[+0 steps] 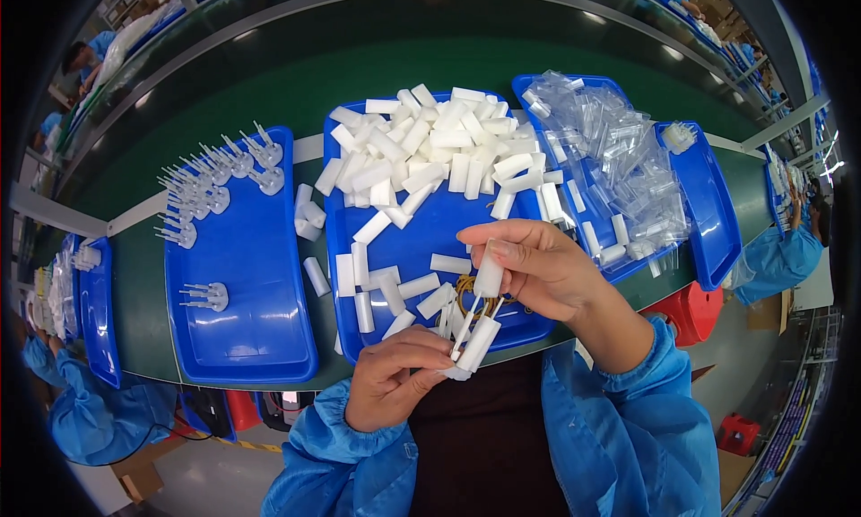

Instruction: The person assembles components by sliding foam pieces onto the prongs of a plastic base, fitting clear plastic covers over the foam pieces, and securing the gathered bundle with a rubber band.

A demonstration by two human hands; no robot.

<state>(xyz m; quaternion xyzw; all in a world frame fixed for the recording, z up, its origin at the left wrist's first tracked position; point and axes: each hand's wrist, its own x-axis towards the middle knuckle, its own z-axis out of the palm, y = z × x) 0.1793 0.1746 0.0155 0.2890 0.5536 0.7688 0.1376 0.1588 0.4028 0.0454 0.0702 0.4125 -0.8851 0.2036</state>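
Note:
My left hand (395,381) is closed on a small white pronged base (457,372), pinched between thumb and fingers near the tray's front edge. One white foam block (481,341) stands along the prongs of this base; other thin white prongs beside it are bare. A second foam block (489,273) is gripped between the thumb and fingers of my right hand (549,268), just above. Its lower end meets the tip of a prong; how far the prong goes in is hidden. Behind my hands, a blue tray (359,228) bears a heap of loose white foam blocks (421,145).
On the left, a blue tray (238,338) holds several white pronged bases (211,181). Clear plastic bags (619,158) fill a tray at the right. Tan rubber bands (466,297) lie by my hands. Co-workers in blue sleeves (785,252) sit either side of the green bench.

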